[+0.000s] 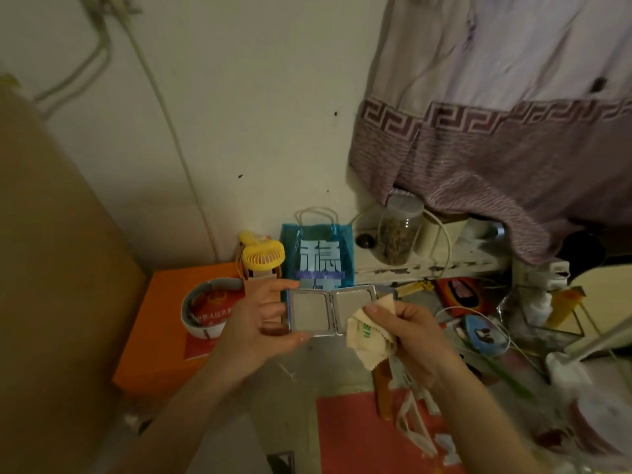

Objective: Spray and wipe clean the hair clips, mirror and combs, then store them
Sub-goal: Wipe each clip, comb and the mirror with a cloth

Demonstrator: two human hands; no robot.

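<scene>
Left hand: the left hand (261,325) grips the left leaf of the mirror (331,311), fingers curled over its top edge and outer side, thumb under its lower edge.
Right hand: the right hand (415,333) pinches a cloth (367,333) between thumb and fingers, the bunched cloth touching the right leaf's lower corner.
Mirror: a folding compact opened flat, held in the air over the cluttered surface between the two hands; two squarish panes with rounded corners, joined by a centre hinge, in a silver-toned frame; both panes look pale grey and dull, reflecting the wall.
Cloth: pale yellow, with zigzag-cut edges and a small green print; it hangs down below the right hand.
Below the hands: a red mat (362,436) lies on the surface, with white cord on it.
Left side: an orange box (160,340) carries a white bowl (201,328) that holds a red packet.
Behind the mirror: a yellow handheld fan (261,254) and a blue paper bag (318,254) with white handles stand against the wall.
Farther right: a clear jar (396,230) of brownish contents sits on a white ledge.
Farthest: a purple curtain (496,145) with a key-pattern band hangs above the ledge.
</scene>
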